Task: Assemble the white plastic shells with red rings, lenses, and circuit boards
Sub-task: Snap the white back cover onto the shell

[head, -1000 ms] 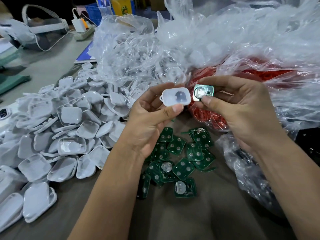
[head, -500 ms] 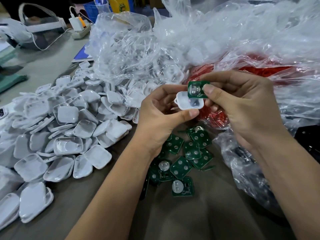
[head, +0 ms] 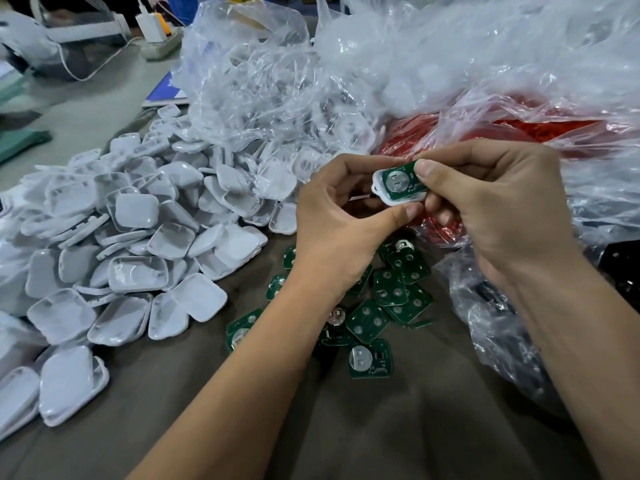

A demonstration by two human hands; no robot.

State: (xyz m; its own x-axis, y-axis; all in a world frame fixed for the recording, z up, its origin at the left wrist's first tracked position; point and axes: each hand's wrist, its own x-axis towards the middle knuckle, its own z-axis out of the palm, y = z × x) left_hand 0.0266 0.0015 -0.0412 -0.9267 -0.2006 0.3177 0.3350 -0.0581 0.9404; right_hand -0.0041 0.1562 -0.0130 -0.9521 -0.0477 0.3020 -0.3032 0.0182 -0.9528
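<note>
White shell (head: pixel 382 197) is gripped by the left hand (head: pixel 341 230), pinched between its thumb and fingers, with a green circuit board (head: pixel 401 183) lying in its open side. The board's upper right edge is pressed by the thumb of the right hand (head: pixel 498 216), whose fingers are curled behind the shell. Below both hands, loose green boards (head: pixel 369 322) are scattered on the dark tabletop (head: pixel 398 427). Left of the left hand, a heap of white shells (head: pixel 131 244) is spread. Behind the hands, clear plastic bags (head: pixel 346 81) are piled, one holding red rings (head: pixel 443 226).
</note>
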